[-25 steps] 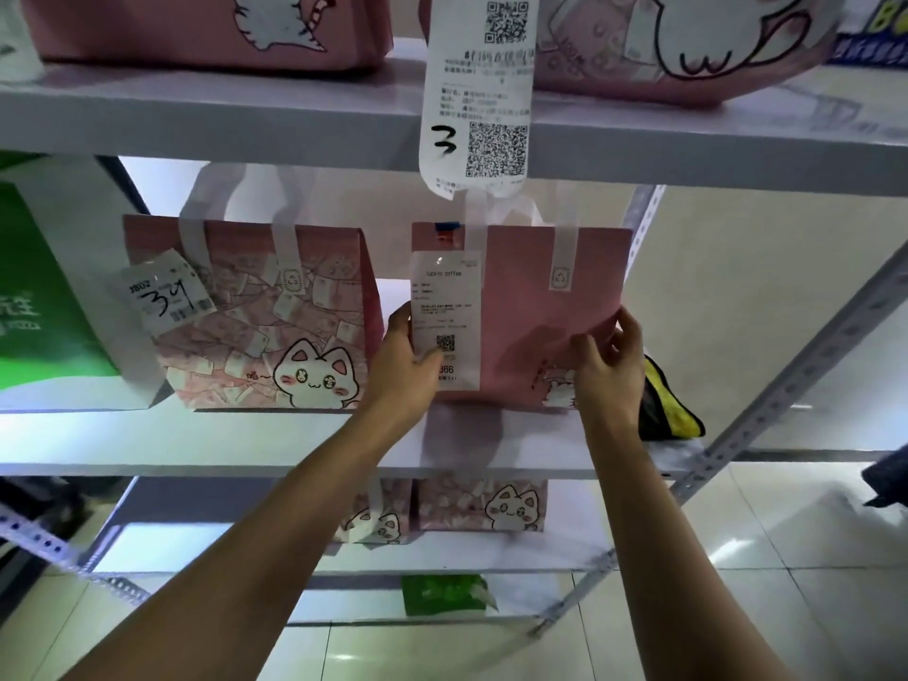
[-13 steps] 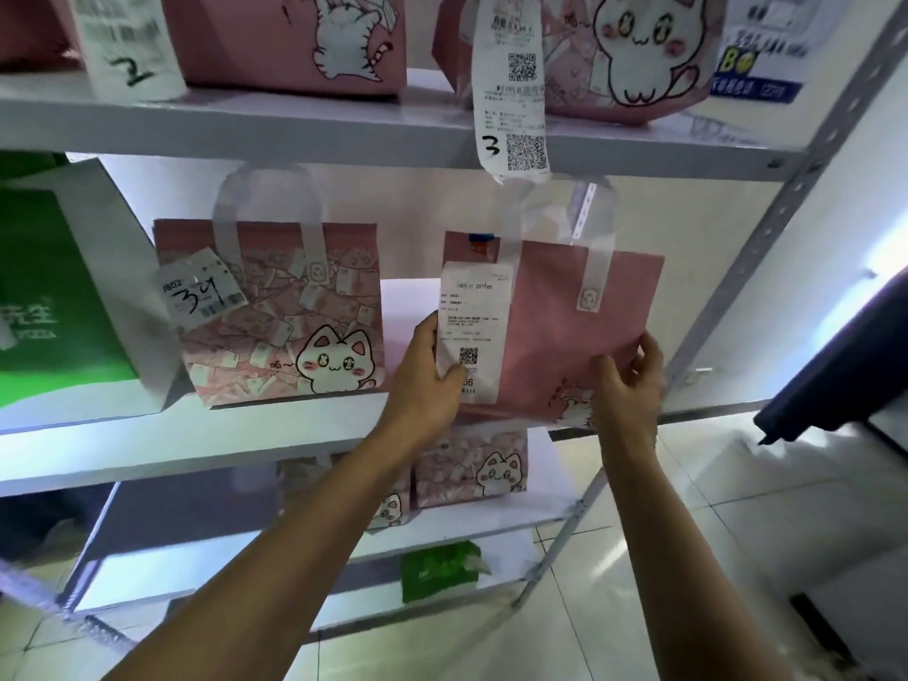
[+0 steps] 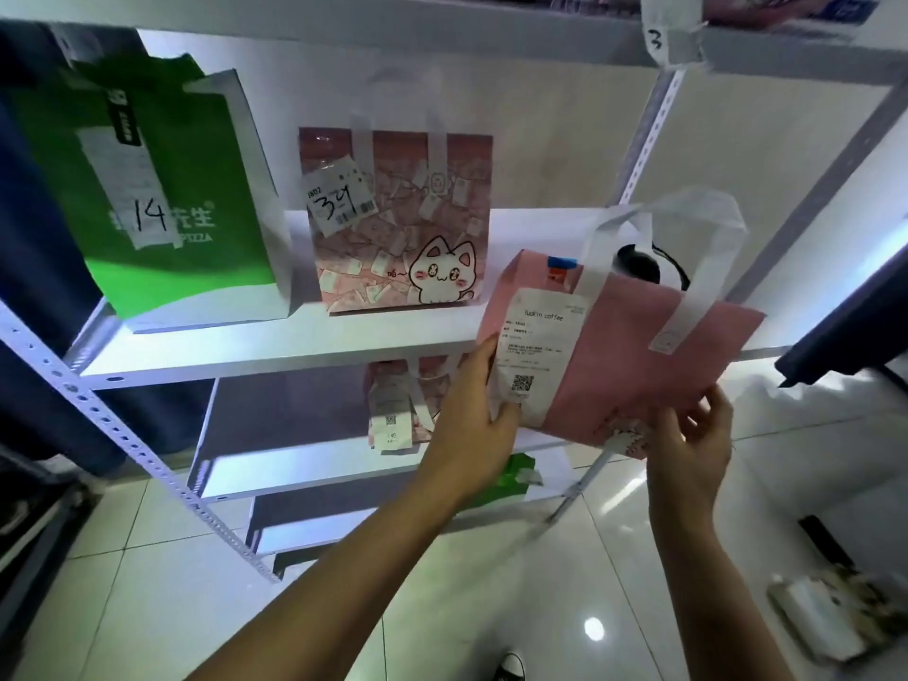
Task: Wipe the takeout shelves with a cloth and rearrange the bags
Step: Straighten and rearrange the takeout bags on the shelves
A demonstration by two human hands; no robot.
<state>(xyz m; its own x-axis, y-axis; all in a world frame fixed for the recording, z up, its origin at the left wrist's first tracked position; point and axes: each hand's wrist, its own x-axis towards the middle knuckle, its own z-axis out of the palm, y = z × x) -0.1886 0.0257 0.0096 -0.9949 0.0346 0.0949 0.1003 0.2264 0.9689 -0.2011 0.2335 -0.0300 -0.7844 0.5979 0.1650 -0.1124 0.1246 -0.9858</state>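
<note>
**Bag lifted clear, shelf waiting to be wiped**

Fingers (image 3: pixel 484 358) of the left hand (image 3: pixel 471 425) are curling round the left edge of the plain pink bag (image 3: pixel 634 356), thumb lying over its receipt (image 3: pixel 538 356), while the right hand (image 3: pixel 688 449) is gripping the bag's lower right corner. Both hands are holding the bag tilted in the air, in front of the right end of the middle shelf (image 3: pixel 275 351) and off its surface. Further left on that shelf, the cat-print bag (image 3: pixel 398 228) marked 34 and the green bag (image 3: pixel 167 189) marked 14 are standing upright, well apart from the held one. Another bag (image 3: pixel 393 410) is sitting on the shelf below. No cloth is showing anywhere, so the wiping appears not yet begun here; the work is looking early, with the cleared spot to wipe, the remaining bags to shift and the rearranging left.
</note>
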